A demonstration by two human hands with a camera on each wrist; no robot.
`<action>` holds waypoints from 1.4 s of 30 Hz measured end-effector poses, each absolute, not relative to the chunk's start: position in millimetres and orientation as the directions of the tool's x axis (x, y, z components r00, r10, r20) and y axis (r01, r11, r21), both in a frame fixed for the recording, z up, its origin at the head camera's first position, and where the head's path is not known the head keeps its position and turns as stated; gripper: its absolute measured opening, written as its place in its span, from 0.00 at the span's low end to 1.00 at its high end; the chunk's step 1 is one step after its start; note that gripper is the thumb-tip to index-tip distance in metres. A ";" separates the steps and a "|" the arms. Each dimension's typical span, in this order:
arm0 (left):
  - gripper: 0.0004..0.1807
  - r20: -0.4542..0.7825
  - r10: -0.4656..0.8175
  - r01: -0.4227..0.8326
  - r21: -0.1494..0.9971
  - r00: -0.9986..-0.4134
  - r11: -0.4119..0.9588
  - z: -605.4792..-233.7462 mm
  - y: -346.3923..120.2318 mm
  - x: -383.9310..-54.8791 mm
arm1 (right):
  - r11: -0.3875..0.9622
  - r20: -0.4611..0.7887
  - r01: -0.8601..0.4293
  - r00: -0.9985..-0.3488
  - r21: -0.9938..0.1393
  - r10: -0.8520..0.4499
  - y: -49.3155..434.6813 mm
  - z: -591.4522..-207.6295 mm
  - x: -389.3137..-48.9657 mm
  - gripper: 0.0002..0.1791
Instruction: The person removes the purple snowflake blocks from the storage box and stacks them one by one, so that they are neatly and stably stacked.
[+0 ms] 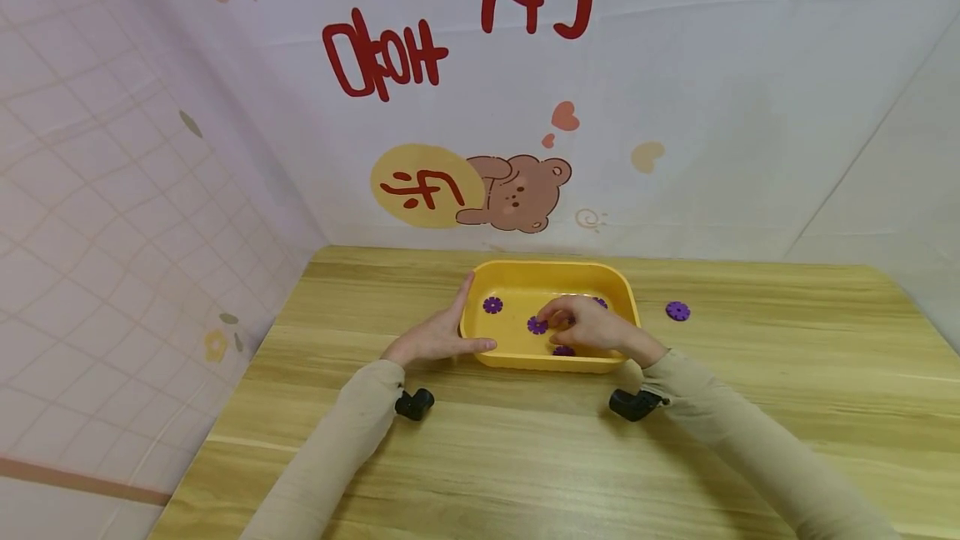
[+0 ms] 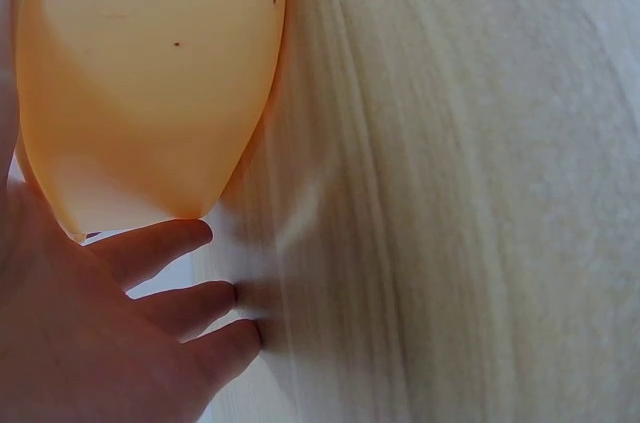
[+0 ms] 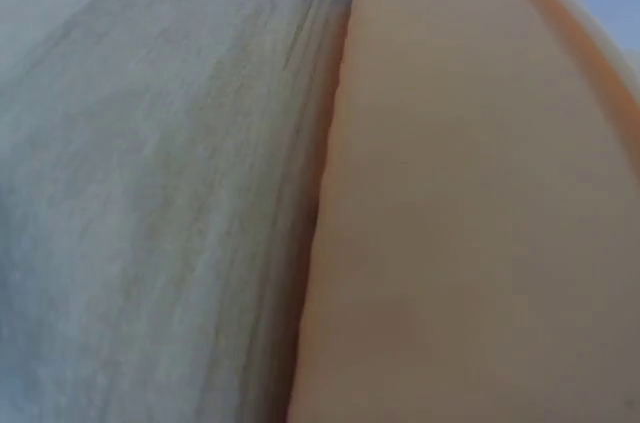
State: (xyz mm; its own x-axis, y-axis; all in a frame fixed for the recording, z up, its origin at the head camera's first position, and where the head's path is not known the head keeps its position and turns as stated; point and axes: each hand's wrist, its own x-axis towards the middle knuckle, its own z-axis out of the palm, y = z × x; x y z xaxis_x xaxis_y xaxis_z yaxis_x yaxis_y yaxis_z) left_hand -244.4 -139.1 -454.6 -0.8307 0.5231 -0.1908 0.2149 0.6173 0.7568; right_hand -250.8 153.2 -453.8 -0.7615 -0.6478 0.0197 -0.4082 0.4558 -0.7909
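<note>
The purple disc (image 1: 535, 326) under the fingertips of the right grip (image 1: 592, 327), pinched or merely touched I cannot tell, could slip if edge-caught, or the yellow tray (image 1: 551, 363) beneath skid if the left grip (image 1: 437, 337), fingers straight, braces too lightly.

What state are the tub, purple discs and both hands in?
Yellow tub: upright on table
Left disc: flat in tub
Middle disc: in tub
Near disc: in tub, partly hidden
Far-right disc: in tub, partly hidden
Outside disc: flat on table
Left hand: against tub's left end, thumb over near rim
Right hand: fingers bent at middle disc; grip unclear
</note>
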 end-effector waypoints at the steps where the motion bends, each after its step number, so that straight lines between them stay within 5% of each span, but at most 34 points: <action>1: 0.67 -0.189 0.523 0.216 0.757 -0.831 0.617 -454.6 -138.8 -244.1 | 0.459 0.019 -0.410 -0.762 -0.788 -0.647 152.3 -454.4 -251.3 0.17; 22: 0.66 -0.188 0.520 0.189 0.787 -0.833 0.588 -453.3 -138.4 -241.9 | 0.549 -0.018 -0.395 -0.800 -0.736 -0.600 139.3 -459.1 -257.8 0.18; 42: 0.66 -0.206 0.507 0.181 0.770 -0.837 0.612 -451.7 -136.8 -242.4 | 0.538 0.021 -0.523 -0.730 -0.661 -0.683 133.3 -463.9 -258.4 0.17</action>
